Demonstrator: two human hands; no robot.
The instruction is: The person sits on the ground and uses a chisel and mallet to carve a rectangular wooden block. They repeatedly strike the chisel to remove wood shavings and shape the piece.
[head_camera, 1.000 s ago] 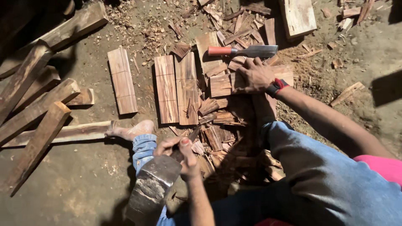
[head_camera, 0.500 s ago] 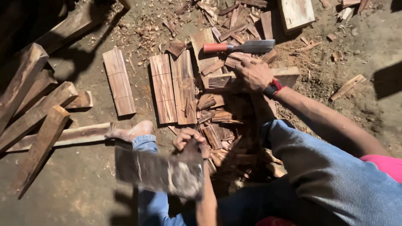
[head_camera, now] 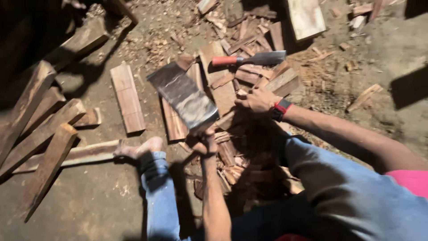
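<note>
Gripping a big cleaver (head_camera: 183, 96) tight in the left hand (head_camera: 201, 143), blade pointing up toward 11 o'clock, while the right hand (head_camera: 256, 100) is clamping down on a wood piece (head_camera: 281, 81) at about 2 o'clock from it, just below a red-handled knife (head_camera: 249, 59) lying on the scraps.

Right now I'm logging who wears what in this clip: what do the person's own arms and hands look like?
Both arms are bare to above the elbow, with no gloves on either hand. The right hand has a band on its wrist, a red and black watch. The left hand wears nothing on hand or wrist. A pink sleeve edge shows at the right upper arm.
</note>
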